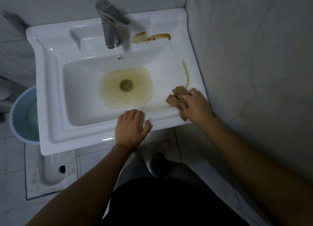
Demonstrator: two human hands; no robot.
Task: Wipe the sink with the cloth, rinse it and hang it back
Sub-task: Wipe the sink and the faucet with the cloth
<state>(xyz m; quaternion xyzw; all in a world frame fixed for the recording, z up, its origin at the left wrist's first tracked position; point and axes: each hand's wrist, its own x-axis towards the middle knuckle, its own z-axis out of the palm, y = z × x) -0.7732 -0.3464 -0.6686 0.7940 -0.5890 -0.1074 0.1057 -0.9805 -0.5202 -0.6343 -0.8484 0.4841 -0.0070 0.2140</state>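
Dim, soft (edges bowed, darker)

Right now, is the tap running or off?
Off. No stream falls from the faucet spout, and the yellowish puddle around the drain lies still, without splash or ripples.

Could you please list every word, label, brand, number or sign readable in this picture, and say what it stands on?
None: no readable text anywhere in the head view.
White ceramic sink: no marking.
Grey metal tap: no brand or lettering shows.
Round chrome overflow cap: a three-spoked pattern only, no letters.
Crumpled brown cloth under the right hand: no tag visible.
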